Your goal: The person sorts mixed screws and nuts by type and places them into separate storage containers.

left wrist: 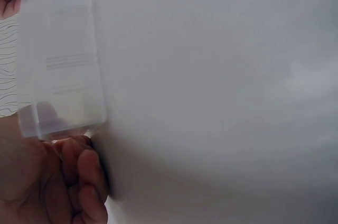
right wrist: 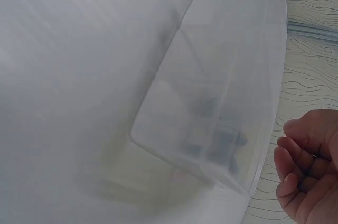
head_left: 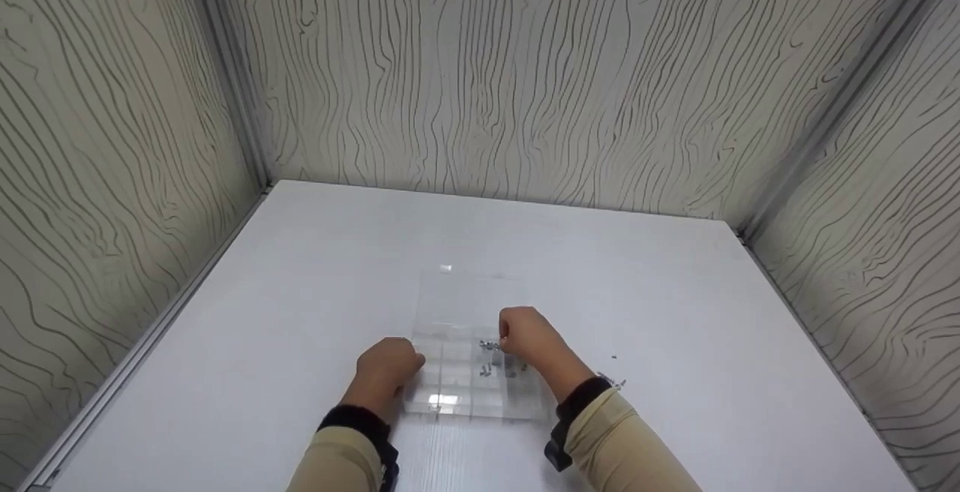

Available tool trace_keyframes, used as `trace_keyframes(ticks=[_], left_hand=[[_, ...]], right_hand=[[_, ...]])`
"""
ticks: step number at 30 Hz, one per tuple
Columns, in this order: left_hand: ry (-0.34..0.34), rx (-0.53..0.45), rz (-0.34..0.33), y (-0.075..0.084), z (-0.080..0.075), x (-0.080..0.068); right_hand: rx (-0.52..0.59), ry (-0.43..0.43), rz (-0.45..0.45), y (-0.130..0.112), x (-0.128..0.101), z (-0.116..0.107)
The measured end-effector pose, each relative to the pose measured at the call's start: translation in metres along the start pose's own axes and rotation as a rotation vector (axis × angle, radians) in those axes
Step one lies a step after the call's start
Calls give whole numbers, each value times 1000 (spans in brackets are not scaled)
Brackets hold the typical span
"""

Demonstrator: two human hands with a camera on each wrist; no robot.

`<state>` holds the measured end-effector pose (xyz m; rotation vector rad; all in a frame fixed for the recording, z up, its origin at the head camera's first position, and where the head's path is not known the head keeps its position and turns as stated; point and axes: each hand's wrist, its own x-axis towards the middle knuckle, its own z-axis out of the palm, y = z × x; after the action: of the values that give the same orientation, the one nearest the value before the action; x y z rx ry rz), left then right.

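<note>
we see a clear compartment box (head_left: 469, 379) lying on the white table (head_left: 300, 289), toward the near edge and about the middle, its transparent lid (head_left: 457, 297) open toward the far side. our left hand (head_left: 386, 368) rests against the box's left edge with fingers curled at its corner; the left wrist view shows them (left wrist: 84, 174) touching the plastic wall. our right hand (head_left: 529, 338) hovers over the right compartments, fingers curled in; whether it pinches anything we cannot tell. small metal screws (head_left: 487, 357) lie inside the box under that hand, and a few loose screws (head_left: 613, 378) sit on the table just right of the right wrist.
</note>
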<state>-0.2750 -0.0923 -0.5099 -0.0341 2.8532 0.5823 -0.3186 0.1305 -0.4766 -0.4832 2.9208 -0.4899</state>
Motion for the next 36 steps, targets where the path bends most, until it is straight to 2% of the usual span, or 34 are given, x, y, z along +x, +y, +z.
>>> trace_keyframes(ticks=[6,11,15,26,32,36], left_hand=[[-34,-18,-17,2,1,0],[-27,-16,-13,2,2,1],[-23,-14,-4,2,2,1],[-22,-8,-19,0,2,3],[-25,-12,-13,0,1,2],[-39,4,-11,2,-1,0]], right_hand=[[5,-12,17,1,-2,2],[13,37,32,13,-6,0],[-1,76,65,33,-9,-3],[-17,119,232,104,-26,-20],[35,96,334,124,-33,-28],[47,74,368,133,-38,-28]])
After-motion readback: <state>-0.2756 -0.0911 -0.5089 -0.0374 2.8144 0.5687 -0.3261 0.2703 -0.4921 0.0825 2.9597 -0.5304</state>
